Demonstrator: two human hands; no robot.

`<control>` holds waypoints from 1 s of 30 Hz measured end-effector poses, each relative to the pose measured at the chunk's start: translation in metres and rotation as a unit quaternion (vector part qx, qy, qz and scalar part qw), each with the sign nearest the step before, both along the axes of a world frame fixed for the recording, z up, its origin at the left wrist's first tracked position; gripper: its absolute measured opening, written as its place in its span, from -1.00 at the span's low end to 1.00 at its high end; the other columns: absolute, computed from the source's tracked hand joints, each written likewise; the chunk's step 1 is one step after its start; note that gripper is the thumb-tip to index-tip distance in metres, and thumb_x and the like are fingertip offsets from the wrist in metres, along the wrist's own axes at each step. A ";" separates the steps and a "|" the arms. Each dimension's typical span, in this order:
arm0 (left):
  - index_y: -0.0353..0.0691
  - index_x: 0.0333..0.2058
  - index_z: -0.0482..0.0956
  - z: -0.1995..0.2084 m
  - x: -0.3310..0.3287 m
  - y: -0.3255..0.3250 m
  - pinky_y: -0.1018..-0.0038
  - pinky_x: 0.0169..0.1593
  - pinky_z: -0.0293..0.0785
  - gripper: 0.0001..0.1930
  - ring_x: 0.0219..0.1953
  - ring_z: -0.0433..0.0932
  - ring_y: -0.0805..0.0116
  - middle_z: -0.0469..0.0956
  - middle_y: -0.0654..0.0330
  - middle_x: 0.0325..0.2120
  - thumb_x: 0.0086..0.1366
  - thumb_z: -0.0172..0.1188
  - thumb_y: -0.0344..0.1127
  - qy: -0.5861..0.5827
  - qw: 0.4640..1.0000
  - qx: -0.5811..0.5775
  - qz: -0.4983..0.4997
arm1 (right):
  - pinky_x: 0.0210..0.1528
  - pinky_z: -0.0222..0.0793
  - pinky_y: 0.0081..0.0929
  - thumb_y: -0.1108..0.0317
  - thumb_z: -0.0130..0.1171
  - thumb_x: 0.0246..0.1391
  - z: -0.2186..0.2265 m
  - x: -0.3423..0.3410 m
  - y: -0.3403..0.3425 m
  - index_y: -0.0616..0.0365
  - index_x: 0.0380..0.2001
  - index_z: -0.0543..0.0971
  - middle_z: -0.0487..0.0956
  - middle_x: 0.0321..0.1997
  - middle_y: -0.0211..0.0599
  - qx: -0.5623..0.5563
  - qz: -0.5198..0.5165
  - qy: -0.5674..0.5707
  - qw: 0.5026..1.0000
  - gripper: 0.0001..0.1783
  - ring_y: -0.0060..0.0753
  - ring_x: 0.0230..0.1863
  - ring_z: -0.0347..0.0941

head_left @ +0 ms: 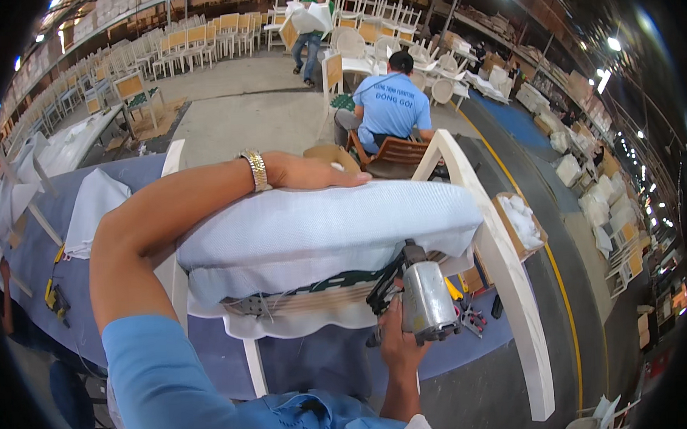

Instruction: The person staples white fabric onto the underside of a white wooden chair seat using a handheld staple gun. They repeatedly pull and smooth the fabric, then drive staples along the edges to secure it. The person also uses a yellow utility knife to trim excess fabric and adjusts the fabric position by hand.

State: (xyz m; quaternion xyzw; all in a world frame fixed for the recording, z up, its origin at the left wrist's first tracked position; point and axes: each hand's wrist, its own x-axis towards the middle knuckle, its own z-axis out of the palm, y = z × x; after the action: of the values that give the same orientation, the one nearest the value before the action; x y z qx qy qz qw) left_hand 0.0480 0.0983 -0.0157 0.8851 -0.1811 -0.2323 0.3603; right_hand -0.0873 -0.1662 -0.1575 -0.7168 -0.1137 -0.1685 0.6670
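Observation:
A chair seat covered in pale blue-white fabric (328, 215) lies on its side in front of me, held between white chair legs (504, 277). My left arm reaches over it, and my left hand (312, 172) rests flat along its far upper edge, fingers stretched out. In my right hand (401, 341) is a silver and black staple gun (430, 298), its nose against or very close to the fabric's lower edge at the right. Below that edge, dark green webbing (338, 283) and wooden slats show in the open underside. The right fingers are partly hidden behind the tool.
Pliers (472, 320) and a yellow-handled tool (453, 288) lie on the blue-covered table (469, 350) at right. A yellow and black tool (57, 302) sits at left. Beyond are a box of white stuffing (521, 222), a seated person (391, 107) and rows of chairs (194, 46).

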 end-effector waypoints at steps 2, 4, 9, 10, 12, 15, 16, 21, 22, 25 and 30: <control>-0.30 0.44 0.04 -0.005 -0.007 0.009 0.23 0.37 0.25 -0.17 0.34 0.33 -0.04 0.15 -0.19 0.39 0.50 -0.25 0.30 -0.140 0.985 0.087 -0.057 | -0.46 0.32 -0.63 0.52 0.08 0.27 -0.006 0.000 0.006 0.35 0.10 0.50 0.55 -0.47 -0.38 -0.016 0.007 -0.010 1.000 -0.66 -0.66 -0.55 0.40; -0.26 0.45 -0.01 -0.003 -0.012 -0.014 0.15 0.38 0.22 -0.19 0.35 0.29 -0.14 0.09 -0.24 0.40 0.51 -0.28 0.28 -0.215 0.966 0.099 -0.100 | -0.47 0.31 -0.62 0.51 0.08 0.29 -0.002 0.001 -0.007 0.33 0.10 0.51 0.54 -0.48 -0.39 -0.067 -0.016 -0.037 0.997 -0.67 -0.65 -0.54 0.40; -0.18 0.45 0.01 0.013 -0.061 -0.041 0.07 0.41 0.17 -0.24 0.37 0.21 -0.29 0.10 -0.38 0.36 0.51 -0.29 0.24 -0.283 0.929 0.232 -0.051 | -0.47 0.31 -0.60 0.51 0.09 0.29 0.007 -0.002 -0.006 0.30 0.10 0.51 0.55 -0.40 -0.35 -0.014 -0.002 0.014 1.000 -0.67 -0.62 -0.52 0.40; -0.18 0.45 0.02 0.007 -0.064 -0.038 0.05 0.40 0.18 -0.25 0.36 0.22 -0.31 0.09 -0.39 0.36 0.51 -0.28 0.23 -0.314 0.919 0.232 -0.053 | -0.47 0.32 -0.60 0.52 0.09 0.29 0.005 0.000 -0.004 0.30 0.11 0.50 0.56 -0.37 -0.34 -0.014 0.006 0.005 1.000 -0.66 -0.62 -0.52 0.40; -0.18 0.45 0.03 -0.005 -0.070 -0.032 0.02 0.39 0.20 -0.26 0.35 0.22 -0.34 0.06 -0.40 0.37 0.51 -0.26 0.22 -0.375 0.896 0.231 -0.056 | -0.45 0.34 -0.59 0.52 0.09 0.29 0.001 -0.004 -0.001 0.29 0.13 0.50 0.56 -0.33 -0.32 -0.019 0.023 -0.013 0.999 -0.65 -0.62 -0.51 0.40; -0.15 0.46 -0.04 -0.011 -0.076 -0.037 -0.01 0.39 0.17 -0.24 0.38 0.18 -0.29 0.06 -0.33 0.38 0.48 -0.13 0.16 -0.430 0.860 0.265 -0.069 | -0.43 0.37 -0.58 0.51 0.10 0.30 0.003 -0.015 -0.001 0.29 0.14 0.49 0.56 -0.31 -0.30 -0.038 0.043 -0.032 0.998 -0.65 -0.60 -0.49 0.42; -0.15 0.46 -0.05 -0.010 -0.078 -0.038 -0.01 0.39 0.16 -0.23 0.39 0.17 -0.29 0.06 -0.34 0.38 0.46 -0.07 0.13 -0.432 0.859 0.267 -0.067 | -0.43 0.38 -0.58 0.50 0.11 0.30 0.001 -0.018 0.000 0.29 0.13 0.49 0.57 -0.32 -0.31 -0.046 0.061 -0.029 0.997 -0.65 -0.60 -0.49 0.43; -0.16 0.47 -0.06 -0.010 -0.082 -0.042 0.00 0.41 0.11 -0.15 0.39 0.15 -0.30 0.05 -0.37 0.38 0.35 0.16 -0.05 -0.441 0.856 0.262 -0.061 | -0.42 0.41 -0.59 0.46 0.22 0.25 -0.016 -0.022 0.006 0.29 0.02 0.54 0.56 -0.39 -0.35 -0.106 0.080 -0.061 0.989 -0.70 -0.59 -0.46 0.49; -0.16 0.47 -0.07 -0.011 -0.082 -0.042 0.00 0.41 0.11 -0.15 0.39 0.15 -0.30 0.05 -0.37 0.38 0.34 0.17 -0.06 -0.440 0.857 0.262 -0.061 | -0.43 0.41 -0.59 0.48 0.24 0.23 -0.013 -0.020 0.010 0.32 -0.02 0.56 0.57 -0.40 -0.36 -0.133 0.062 -0.081 0.986 -0.73 -0.59 -0.47 0.49; -0.16 0.47 -0.07 -0.010 -0.083 -0.041 0.00 0.41 0.12 -0.12 0.39 0.14 -0.29 0.05 -0.36 0.38 0.31 0.20 -0.10 -0.437 0.858 0.263 -0.061 | -0.08 0.51 -0.38 0.41 0.34 0.15 -0.013 -0.025 0.013 0.35 0.01 0.50 0.62 -0.20 -0.04 -0.078 0.076 0.029 0.994 -0.59 -0.22 -0.14 0.61; -0.16 0.47 -0.08 -0.011 -0.080 -0.041 0.02 0.42 0.10 -0.09 0.39 0.14 -0.28 0.04 -0.36 0.38 0.26 0.25 -0.14 -0.440 0.860 0.249 -0.065 | -0.05 0.50 -0.40 0.48 0.37 0.05 -0.018 -0.022 0.009 0.36 0.08 0.45 0.60 -0.12 -0.07 -0.085 0.089 -0.001 0.992 -0.48 -0.28 -0.12 0.61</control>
State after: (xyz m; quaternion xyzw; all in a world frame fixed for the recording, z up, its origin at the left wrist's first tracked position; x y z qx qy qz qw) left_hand -0.0324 0.0573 -0.0264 0.9416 -0.3139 0.1215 -0.0057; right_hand -0.1095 -0.1569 -0.1750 -0.7579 -0.1921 -0.0989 0.6156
